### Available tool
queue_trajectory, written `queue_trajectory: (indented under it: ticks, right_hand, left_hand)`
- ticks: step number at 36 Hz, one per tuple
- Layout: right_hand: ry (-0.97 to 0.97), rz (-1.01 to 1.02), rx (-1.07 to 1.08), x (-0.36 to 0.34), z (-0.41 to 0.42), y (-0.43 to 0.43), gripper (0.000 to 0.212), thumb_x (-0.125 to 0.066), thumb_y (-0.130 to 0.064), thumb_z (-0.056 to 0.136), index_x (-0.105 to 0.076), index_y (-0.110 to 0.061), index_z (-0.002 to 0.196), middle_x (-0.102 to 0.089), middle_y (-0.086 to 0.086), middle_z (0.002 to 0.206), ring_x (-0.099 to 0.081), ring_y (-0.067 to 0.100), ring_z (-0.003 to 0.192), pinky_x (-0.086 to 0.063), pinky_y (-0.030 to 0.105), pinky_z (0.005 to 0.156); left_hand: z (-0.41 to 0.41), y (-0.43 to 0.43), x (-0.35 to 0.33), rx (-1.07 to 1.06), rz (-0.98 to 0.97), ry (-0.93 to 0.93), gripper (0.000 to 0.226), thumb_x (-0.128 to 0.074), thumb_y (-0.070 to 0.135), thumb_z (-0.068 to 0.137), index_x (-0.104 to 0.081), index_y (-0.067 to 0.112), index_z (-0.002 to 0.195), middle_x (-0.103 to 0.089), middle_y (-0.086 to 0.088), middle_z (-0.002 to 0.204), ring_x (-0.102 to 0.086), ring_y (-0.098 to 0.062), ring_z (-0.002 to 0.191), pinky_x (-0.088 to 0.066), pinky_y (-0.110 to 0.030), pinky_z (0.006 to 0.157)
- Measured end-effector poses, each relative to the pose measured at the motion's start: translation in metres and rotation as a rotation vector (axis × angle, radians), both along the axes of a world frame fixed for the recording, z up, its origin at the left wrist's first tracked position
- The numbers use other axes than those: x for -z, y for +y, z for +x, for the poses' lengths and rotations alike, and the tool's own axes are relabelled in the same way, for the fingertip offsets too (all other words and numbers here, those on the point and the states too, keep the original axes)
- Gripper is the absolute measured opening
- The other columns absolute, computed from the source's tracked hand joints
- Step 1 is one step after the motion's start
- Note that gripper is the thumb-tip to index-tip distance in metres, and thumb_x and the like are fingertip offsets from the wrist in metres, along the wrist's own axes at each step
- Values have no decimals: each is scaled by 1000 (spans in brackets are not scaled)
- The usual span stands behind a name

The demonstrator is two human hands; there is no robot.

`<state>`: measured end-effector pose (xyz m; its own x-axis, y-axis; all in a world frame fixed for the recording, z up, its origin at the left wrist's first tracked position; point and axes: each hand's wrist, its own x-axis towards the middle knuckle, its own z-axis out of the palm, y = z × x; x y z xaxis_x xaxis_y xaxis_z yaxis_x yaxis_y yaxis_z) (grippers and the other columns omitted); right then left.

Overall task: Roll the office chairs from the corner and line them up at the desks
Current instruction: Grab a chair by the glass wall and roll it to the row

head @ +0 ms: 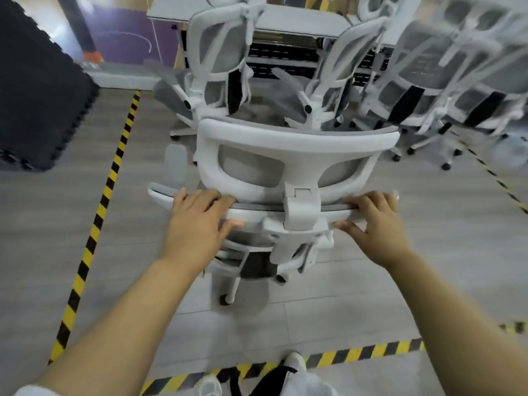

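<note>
Both hands are on one mesh office chair (297, 138): my left hand (200, 221) and my right hand (377, 224) each curl their fingers over the top rail of its backrest, thumbs tucked beneath, on either side of the white headrest bracket (300, 208). The chair stands on the grey floor inside the yellow-and-black tape (108, 190), facing the desk (285, 21) and not yet up against it. Between us a pair of chairs (217, 50) is already parked at the desk edge, though they sit angled rather than square. Further right are more blurred chairs (423, 67); I cannot count them for certain. I judge the job well under way, with this chair yet to find its slot and the row wanting a tidy. How many chairs wait in the corner I cannot tell, as it is out of view.
</note>
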<state>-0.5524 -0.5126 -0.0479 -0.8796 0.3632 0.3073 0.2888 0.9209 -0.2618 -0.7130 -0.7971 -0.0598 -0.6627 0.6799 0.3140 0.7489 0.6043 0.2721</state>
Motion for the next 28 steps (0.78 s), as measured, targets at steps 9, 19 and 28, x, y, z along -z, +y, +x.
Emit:
queue_trajectory:
  ticks: [9, 19, 28]
  right_hand:
    - [43, 33, 148, 3, 74, 98, 74, -35, -74, 80, -65, -12, 106, -58, 8, 99, -38, 24, 101, -44, 46, 88]
    - [31, 25, 334, 5, 156, 207, 70, -40, -72, 77, -64, -13, 106, -58, 6, 101, -45, 36, 102, -42, 43, 89]
    - [-53, 15, 544, -6, 198, 292, 55, -64, -54, 74, -65, -9, 107, -59, 10, 101, -46, 41, 98, -38, 42, 87]
  left_hand:
    - [33, 125, -9, 141, 12, -4, 48, -44, 52, 81, -66, 16, 104, -65, -6, 101, -62, -30, 89, -24, -38, 94]
    - [74, 274, -8, 296, 7, -66, 55, -40, 56, 81, -66, 17, 110, -64, -8, 109, -59, -28, 102, -28, -45, 102]
    - [81, 411, -10, 482, 8, -65, 56, -45, 58, 77, -67, 16, 107, -66, -5, 106, -60, -27, 98, -22, -39, 99]
